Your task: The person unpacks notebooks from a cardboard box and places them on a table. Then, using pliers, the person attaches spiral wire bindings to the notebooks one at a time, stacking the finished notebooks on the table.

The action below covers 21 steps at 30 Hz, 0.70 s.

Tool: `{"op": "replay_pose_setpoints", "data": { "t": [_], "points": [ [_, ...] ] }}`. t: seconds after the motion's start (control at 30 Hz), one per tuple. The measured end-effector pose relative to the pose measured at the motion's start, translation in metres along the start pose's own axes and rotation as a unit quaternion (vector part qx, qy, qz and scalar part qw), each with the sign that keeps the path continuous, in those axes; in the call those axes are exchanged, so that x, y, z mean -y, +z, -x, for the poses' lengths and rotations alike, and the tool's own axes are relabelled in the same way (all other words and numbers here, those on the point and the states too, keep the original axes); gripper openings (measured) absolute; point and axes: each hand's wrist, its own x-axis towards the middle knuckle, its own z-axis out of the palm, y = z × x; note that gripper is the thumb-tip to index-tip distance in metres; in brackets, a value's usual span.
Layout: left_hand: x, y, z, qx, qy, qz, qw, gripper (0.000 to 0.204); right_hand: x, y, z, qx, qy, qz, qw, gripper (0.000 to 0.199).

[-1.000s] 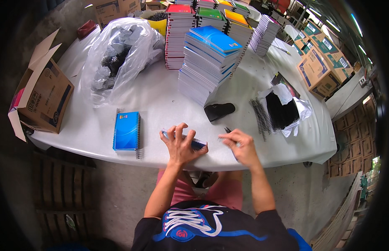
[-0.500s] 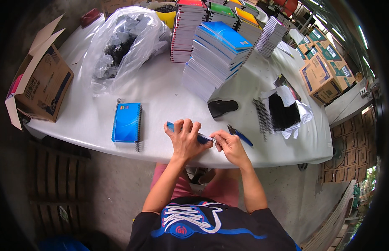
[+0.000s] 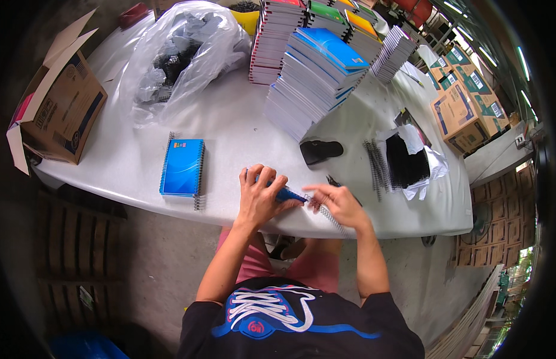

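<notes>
Left hand (image 3: 261, 194) spread flat, pressing blue notebook (image 3: 288, 194) down at near edge of white table (image 3: 230, 131). Right hand (image 3: 336, 203) just beside, fingers pinched on wire spiral (image 3: 326, 214) at notebook's right edge. Bound blue notebook (image 3: 182, 167) lying well left; black tool (image 3: 321, 150) and loose spirals (image 3: 375, 167) beyond.
</notes>
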Motion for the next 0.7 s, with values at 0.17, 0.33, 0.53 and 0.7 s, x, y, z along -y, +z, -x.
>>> {"op": "replay_pose_setpoints", "data": {
  "t": [0.17, 0.33, 0.53, 0.7],
  "points": [
    [-0.005, -0.011, -0.006, -0.048, 0.006, 0.031, 0.998, 0.055, -0.047, -0.040, -0.047, -0.201, -0.108, 0.379, 0.897, 0.036],
    [-0.007, -0.006, -0.009, -0.054, 0.001, 0.059, 0.997, 0.055, -0.085, -0.042, -0.067, -0.226, -0.053, 0.140, 0.963, 0.030],
    [-0.003, -0.005, -0.002, -0.045, -0.025, 0.070, 0.996, 0.052, -0.039, 0.001, -0.022, -0.006, -0.143, -0.282, 0.949, 0.026],
    [-0.005, -0.007, -0.005, -0.023, -0.017, 0.074, 0.997, 0.053, -0.035, -0.004, -0.017, -0.012, -0.181, -0.278, 0.943, 0.029]
  ]
}}
